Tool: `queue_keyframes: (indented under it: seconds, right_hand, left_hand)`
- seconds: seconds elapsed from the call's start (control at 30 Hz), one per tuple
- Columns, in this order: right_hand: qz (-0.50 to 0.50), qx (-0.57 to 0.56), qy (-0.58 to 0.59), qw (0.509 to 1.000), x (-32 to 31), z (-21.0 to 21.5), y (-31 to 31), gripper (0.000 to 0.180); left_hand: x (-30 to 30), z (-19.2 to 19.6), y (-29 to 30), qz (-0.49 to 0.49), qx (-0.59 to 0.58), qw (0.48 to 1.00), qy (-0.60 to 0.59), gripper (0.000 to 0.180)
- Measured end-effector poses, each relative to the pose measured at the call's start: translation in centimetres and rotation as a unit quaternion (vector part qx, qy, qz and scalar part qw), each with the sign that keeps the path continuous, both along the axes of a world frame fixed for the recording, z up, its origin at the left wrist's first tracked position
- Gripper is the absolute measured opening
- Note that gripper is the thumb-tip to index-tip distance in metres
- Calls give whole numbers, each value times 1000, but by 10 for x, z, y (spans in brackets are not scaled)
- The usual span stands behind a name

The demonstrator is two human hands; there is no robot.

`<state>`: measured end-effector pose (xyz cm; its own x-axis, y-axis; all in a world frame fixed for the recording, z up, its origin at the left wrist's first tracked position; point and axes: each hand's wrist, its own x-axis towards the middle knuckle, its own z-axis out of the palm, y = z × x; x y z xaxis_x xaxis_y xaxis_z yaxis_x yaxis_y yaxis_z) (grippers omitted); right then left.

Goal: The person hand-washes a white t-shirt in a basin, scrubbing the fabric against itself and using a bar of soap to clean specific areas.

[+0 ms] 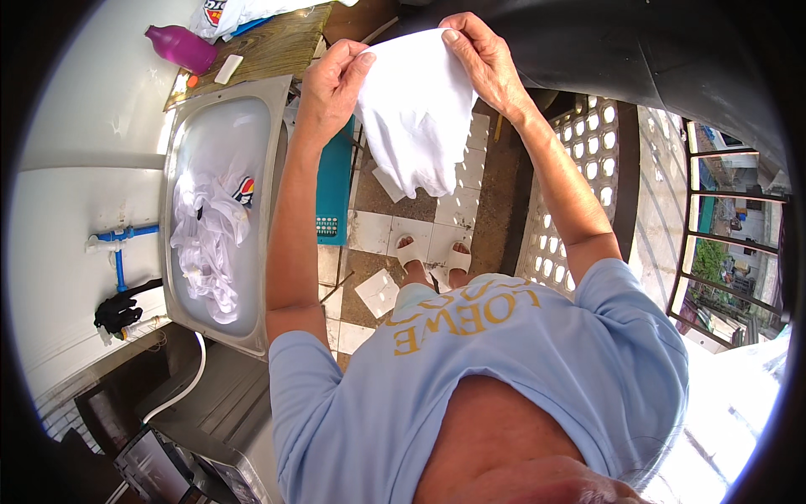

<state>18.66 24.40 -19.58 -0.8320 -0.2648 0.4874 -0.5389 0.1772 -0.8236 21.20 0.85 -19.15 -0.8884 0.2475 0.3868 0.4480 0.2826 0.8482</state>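
Pinching the top edge of a white cloth between thumb and fingers, the left hand and right hand hold it raised and apart so it hangs open above the tiled floor. More white laundry soaks in the metal sink to the person's left, close enough to reach.

Under my feet the tiled floor is patchy, white squares broken by bare brown gaps. A white wall with blue pipes runs along my left; a pierced block screen and metal railing on my right let in bright daylight
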Motion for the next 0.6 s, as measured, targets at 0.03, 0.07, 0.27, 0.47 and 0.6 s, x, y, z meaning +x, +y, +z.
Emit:
queue_keyframes:
  seconds: [0.03, 0.07, 0.27, 0.47, 0.6]
  right_hand:
    - [-12, -3, -12, 1000, 2, 5, 8, 23]
    - [-22, 0, -4, 1000, 4, 10, 15, 23]
    - [-76, 2, 24, 997, 13, 30, 51, 25]
    - [-107, -27, -3, 994, 23, 31, 64, 22]
    - [-140, -17, 3, 990, 27, 21, 72, 23]
  left_hand:
    - [-2, 6, 7, -15, 6, 1000, 8, 20]
    - [-4, 11, 15, -26, 11, 1000, 6, 20]
    - [-19, 37, 49, -104, 56, 993, -18, 15]
    - [-32, 45, 70, -163, 112, 976, -95, 14]
    - [-40, 43, 76, -186, 97, 973, -99, 16]
